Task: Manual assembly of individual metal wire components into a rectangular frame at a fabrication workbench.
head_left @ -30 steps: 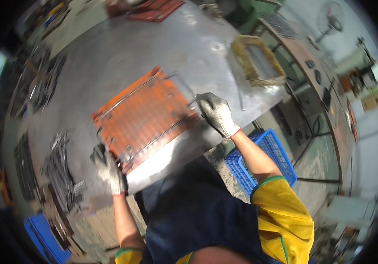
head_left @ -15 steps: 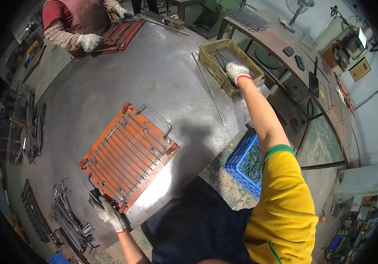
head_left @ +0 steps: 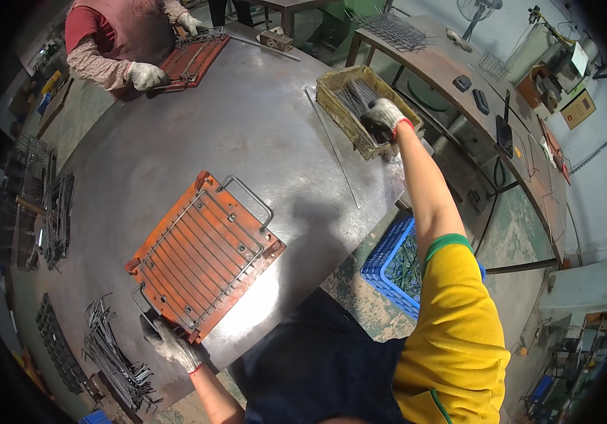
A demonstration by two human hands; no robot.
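An orange metal jig (head_left: 204,254) with a wire grid laid in it rests on the steel table (head_left: 197,134). My left hand (head_left: 168,340), in a grey-white glove, sits at the jig's near corner and touches its edge. My right hand (head_left: 384,114), also gloved, reaches far right into a worn yellowish box (head_left: 333,88) filled with thin metal rods (head_left: 356,95). The fingers curl down among the rods; whether they grip any is hidden.
Across the table another person's gloved hands (head_left: 146,74) work on a second orange jig (head_left: 197,56). A long loose rod (head_left: 335,152) lies on the table. Bent wire parts (head_left: 109,357) are piled near left. A blue crate (head_left: 395,258) stands below the table edge.
My right hand left the orange jig and reached out to the box of rods, now sunk deeper into it. The jig lies flat; my left hand stays at its corner.
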